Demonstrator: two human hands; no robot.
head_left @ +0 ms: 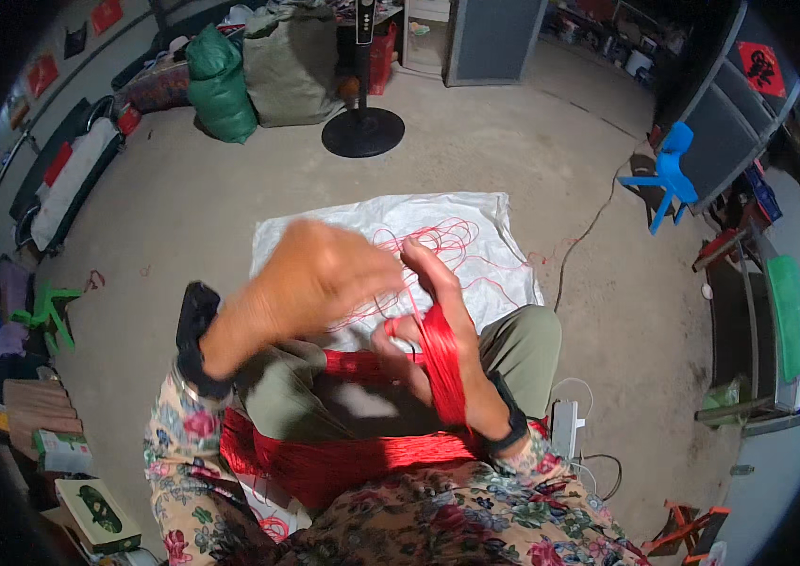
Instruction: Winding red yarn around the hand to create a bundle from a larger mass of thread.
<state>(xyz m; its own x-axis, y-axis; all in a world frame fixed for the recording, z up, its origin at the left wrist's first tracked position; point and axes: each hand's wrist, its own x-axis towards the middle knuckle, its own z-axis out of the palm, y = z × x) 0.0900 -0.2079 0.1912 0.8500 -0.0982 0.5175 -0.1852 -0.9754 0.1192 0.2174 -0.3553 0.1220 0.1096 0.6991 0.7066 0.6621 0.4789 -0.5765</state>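
Red cord (440,363) is wound in a thick band around my right hand (419,330). One finger of that hand points upward, and a bit of red wraps another finger. My left hand (320,278), blurred by motion, is closed with its fingers close to the right hand's fingertips. A strand runs from the wound band up to the left fingers; the exact pinch is hidden. Beyond my hands, loose loops of red cord (452,241) lie on a white sheet (301,219). A broad bundle of red strands (325,467) stretches around my lap and knees.
Ahead on the concrete floor stand a fan base (363,134), a green sack (219,85) and a large pale sack (291,71). A blue chair (672,174) is at right. A power strip (565,429) with cables lies by my right knee. A green stool (53,313) stands at left.
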